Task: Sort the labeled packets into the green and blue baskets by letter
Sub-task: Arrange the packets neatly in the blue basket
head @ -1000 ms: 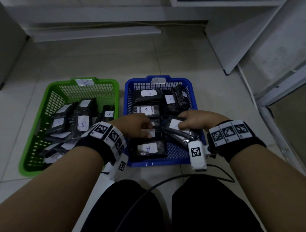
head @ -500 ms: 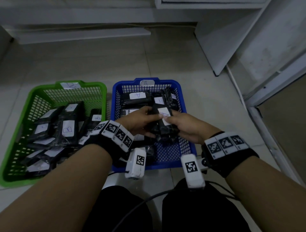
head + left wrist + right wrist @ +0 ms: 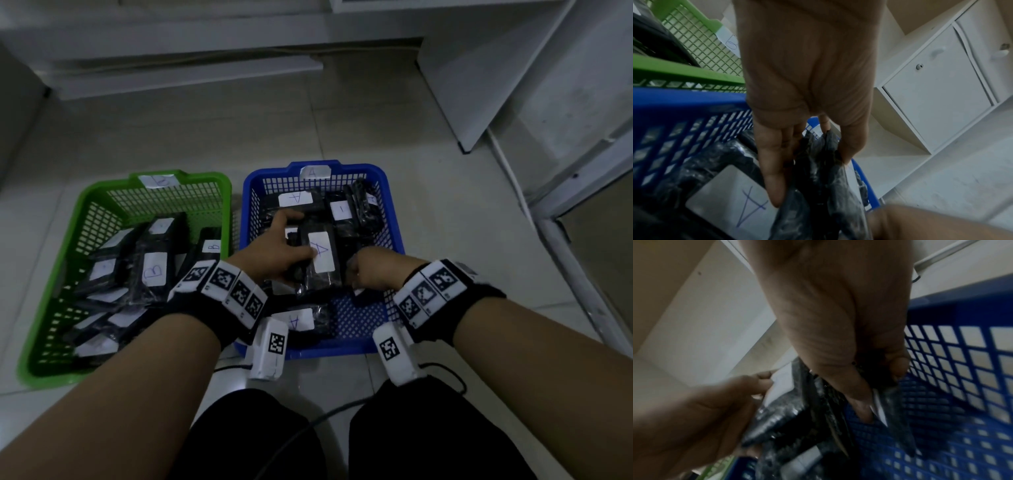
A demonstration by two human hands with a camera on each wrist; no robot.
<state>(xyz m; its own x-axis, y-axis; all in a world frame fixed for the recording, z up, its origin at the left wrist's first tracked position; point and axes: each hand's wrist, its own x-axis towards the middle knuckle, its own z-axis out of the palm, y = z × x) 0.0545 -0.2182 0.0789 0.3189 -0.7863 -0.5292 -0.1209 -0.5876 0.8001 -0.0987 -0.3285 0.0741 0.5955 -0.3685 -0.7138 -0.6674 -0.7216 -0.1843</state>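
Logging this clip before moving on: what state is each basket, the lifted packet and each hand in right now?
green basket: on the floor, holds B-labeled packets, tag on rim.
blue basket: beside it, holds A-labeled packets, tagged A.
lifted packet: labeled A, raised over the blue basket.
left hand: grips the lifted packet.
right hand: grips packets low in the blue basket.

Blue basket (image 3: 390,219): packets crowd the far half; bare mesh shows at its near right.
Green basket (image 3: 85,202): far end open.
Between baskets: walls nearly touch.
Floor (image 3: 274,130) beyond: open.
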